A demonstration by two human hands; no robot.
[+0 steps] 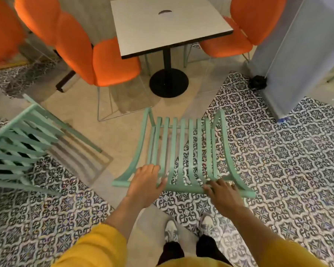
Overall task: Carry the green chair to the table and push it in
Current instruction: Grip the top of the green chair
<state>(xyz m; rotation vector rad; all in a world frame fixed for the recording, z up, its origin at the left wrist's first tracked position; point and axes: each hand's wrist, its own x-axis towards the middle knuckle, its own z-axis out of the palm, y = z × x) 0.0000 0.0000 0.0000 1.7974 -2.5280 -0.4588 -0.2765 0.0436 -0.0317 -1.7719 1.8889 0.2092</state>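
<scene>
Hands on the backrest is what I see from up here; my left hand is curled over the top rail of the green chair, fingers wrapped round the rail near its left end, thumb pointing right along it; my right hand lies on the same rail towards its right end, fingers spread and hooked over the edge, so both are clamped on the chair rather than hanging loose. The chair sits in the near middle of the scene, its slatted back nearest me and its seat slats running away towards the far side; I can read the patterned tile floor straight through the gaps. The table stands further off, a pale square top with a dark edge on a black post and round base; the chair is apart from it, with bare beige floor between the seat's far edge and the base. Orange chairs flank the table: one on the left, one on the right. A second green slatted chair stands at the near left, well clear of mine. Yellow sleeves and my shoes show at the near edge.
</scene>
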